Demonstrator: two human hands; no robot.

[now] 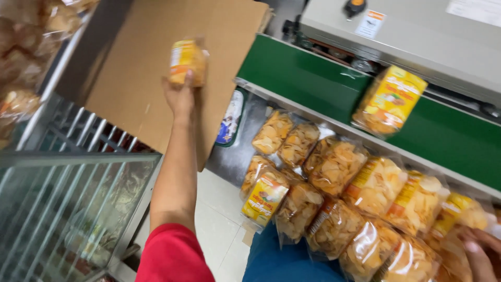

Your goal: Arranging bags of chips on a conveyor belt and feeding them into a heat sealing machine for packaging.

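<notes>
The left hand (180, 96) is raised toward 11 o'clock, fingers clenched around a small packet of chips (187, 61) with a yellow and orange label, held up in front of the open cardboard box (130, 78). The packet is blurred, so the exact finger placement cannot be told. To set it in well, I judge the packet should go in flat and low against the box's inner wall, label side kept consistent, with a light grip so the chips inside do not crush.

The right hand (477, 250) sits at 4 o'clock at the frame's edge, resting on the pile of chip bags (334, 209); whether it is grasping one or just lying on them cannot be told.

That pile lies on the steel worktop (245, 151), stretching from the middle out to 4 o'clock, the clear bags overlapping one another. One more labelled bag (389, 99) rides on the green conveyor belt (308, 78) of the sealing machine (396, 31) at 1 o'clock. A blue-printed packet (229, 117) lies just beside the box's lower edge.

At 9 o'clock a wire rack (73, 172) holds more bagged snacks (26, 57) up at 10 o'clock. The box flap near the hand and the rack's frame crowd the reach, and bags near the worktop's edge look ready to slide off.
</notes>
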